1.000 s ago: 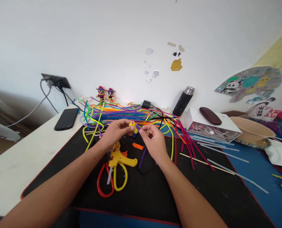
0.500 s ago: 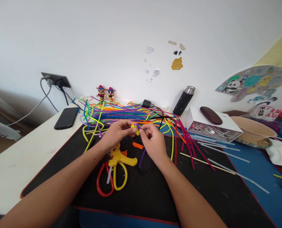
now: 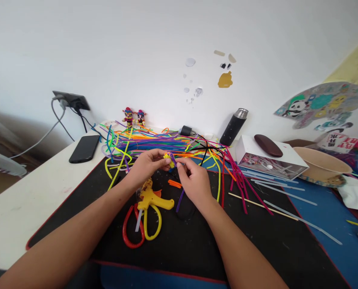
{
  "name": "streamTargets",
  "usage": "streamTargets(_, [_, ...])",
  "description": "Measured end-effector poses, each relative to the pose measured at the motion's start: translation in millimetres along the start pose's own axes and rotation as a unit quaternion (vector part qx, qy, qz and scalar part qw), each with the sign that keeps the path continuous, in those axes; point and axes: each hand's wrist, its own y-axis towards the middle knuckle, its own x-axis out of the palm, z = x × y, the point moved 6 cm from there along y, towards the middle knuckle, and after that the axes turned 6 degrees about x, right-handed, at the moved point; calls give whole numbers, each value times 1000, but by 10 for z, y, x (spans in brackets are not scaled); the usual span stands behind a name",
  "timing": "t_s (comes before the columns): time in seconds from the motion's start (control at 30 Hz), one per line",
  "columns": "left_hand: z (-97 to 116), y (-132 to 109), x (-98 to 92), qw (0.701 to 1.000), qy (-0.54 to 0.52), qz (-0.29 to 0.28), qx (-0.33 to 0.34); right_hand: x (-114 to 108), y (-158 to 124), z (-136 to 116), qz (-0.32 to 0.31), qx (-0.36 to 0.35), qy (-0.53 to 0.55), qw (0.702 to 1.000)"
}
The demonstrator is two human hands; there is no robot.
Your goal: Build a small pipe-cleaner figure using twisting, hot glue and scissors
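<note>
Above the black mat (image 3: 179, 249), a small yellow and purple piece (image 3: 170, 159) is held between both hands. My left hand (image 3: 150, 165) pinches its yellow side between thumb and fingers. My right hand (image 3: 194, 176) is closed at its purple edge, thumb and index fingertip together. A yellow glue gun (image 3: 153, 198) lies below the hands, over scissors with a red handle and a yellow handle (image 3: 161, 224). A short orange piece (image 3: 175, 184) and a purple strip (image 3: 180, 200) rest just under the right hand.
Many coloured pipe cleaners (image 3: 157, 144) spread along the back. A phone (image 3: 84, 149) lies left on the white table. Two small figures (image 3: 128, 117), a black flask (image 3: 234, 126), a white box (image 3: 287, 154) and a bowl (image 3: 322, 160) stand behind. Clear glue sticks (image 3: 302, 220) lie right.
The yellow and purple piece has turned and shifted slightly left and up, showing more purple along its side. Both hands keep hold of it.
</note>
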Motion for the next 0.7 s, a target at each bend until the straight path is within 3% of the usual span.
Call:
streamTargets(0.43, [-122, 15, -35, 996, -73, 27, -45, 91, -44, -68, -54, -45, -134, 988])
streamTargets(0.7, [-113, -4, -31, 996, -64, 20, -56, 101, -53, -111, -64, -57, -178, 980])
